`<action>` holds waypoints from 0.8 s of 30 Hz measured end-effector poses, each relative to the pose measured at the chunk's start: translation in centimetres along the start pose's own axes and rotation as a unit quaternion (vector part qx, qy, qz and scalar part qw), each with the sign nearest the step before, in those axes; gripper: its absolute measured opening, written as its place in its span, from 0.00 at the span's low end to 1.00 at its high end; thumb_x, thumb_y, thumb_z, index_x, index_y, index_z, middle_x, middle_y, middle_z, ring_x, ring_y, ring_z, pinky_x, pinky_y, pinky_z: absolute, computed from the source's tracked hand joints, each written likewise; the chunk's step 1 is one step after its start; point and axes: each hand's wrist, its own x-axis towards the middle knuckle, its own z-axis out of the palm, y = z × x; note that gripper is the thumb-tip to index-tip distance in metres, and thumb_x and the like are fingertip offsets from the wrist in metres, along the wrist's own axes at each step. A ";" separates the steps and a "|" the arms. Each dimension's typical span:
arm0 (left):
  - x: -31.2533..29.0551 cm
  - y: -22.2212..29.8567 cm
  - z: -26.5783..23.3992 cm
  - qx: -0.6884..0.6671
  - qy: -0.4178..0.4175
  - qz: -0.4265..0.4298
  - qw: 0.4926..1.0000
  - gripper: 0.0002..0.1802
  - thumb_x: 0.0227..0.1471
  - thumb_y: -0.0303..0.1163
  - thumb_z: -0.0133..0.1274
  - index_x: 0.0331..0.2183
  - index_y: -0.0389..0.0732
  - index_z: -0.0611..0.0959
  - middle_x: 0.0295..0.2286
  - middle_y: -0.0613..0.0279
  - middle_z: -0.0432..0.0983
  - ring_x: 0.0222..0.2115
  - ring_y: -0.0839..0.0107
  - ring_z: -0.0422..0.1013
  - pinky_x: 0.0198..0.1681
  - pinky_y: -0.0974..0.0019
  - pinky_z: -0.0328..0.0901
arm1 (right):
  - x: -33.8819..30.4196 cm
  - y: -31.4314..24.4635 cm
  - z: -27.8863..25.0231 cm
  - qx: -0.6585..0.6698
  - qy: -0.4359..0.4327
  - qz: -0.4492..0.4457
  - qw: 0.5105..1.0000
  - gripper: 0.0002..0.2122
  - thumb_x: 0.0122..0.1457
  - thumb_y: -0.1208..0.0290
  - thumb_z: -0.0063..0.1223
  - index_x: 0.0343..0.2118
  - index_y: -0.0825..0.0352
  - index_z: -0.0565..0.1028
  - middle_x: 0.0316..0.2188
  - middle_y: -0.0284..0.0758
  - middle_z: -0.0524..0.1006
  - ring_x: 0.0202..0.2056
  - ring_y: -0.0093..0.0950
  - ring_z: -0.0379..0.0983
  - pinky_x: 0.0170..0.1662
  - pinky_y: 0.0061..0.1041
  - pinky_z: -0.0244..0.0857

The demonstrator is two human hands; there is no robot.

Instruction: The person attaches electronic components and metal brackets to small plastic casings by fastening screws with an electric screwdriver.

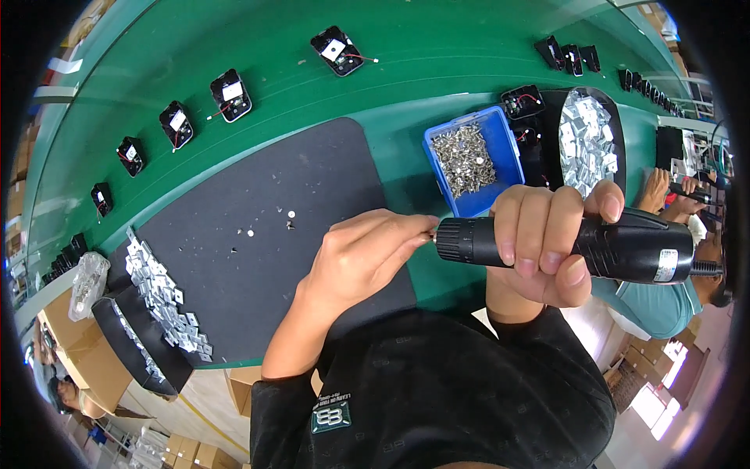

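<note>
A black electric screwdriver (625, 248) lies level in my right hand (539, 238), whose fingers wrap round its body with its nose toward the left. My left hand (355, 254) is closed in a pinch right at the screwdriver's tip. A small metallic bit shows between those fingertips and the nose; whether it is the driver's bit or a screw I cannot make out. Just beyond the tip stands a blue bin (512, 148) holding many small silver screws (466, 160). A few loose screws (290, 225) are scattered over the black mat (328, 164).
Small flat metal plates (160, 289) are heaped at the mat's left edge, others in a black tray (587, 141) at right. Black housings (230, 95) with red wires line the far green surface (273, 47). Another person's hands (672, 191) work at far right.
</note>
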 end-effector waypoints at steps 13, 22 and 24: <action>-1.1 -0.2 0.2 -0.093 0.024 -0.043 0.994 0.28 0.41 0.11 0.51 0.49 0.31 0.74 0.37 0.47 0.78 0.35 0.59 0.78 0.40 0.66 0.71 | 0.7 0.4 0.2 0.015 -0.002 0.013 1.000 0.26 0.54 0.74 0.53 0.54 0.56 0.55 0.21 0.27 0.67 0.19 0.22 0.65 0.25 0.24 0.63; 2.0 -3.7 -4.7 0.232 0.063 -0.082 0.967 0.46 0.34 0.32 0.65 0.56 0.34 0.64 0.54 0.44 0.61 0.55 0.49 0.59 0.57 0.54 0.55 | 4.6 1.4 0.9 -0.023 0.025 -0.060 0.998 0.34 0.57 0.72 0.49 0.63 0.58 0.45 0.19 0.27 0.62 0.19 0.21 0.63 0.25 0.25 0.61; 3.8 -6.3 -6.0 0.334 0.108 -0.115 0.929 0.52 0.33 0.37 0.68 0.57 0.32 0.59 0.54 0.42 0.60 0.55 0.49 0.58 0.57 0.54 0.55 | 8.1 3.2 1.5 -0.043 0.027 -0.080 0.996 0.32 0.55 0.76 0.49 0.61 0.61 0.47 0.19 0.30 0.64 0.17 0.22 0.62 0.24 0.25 0.62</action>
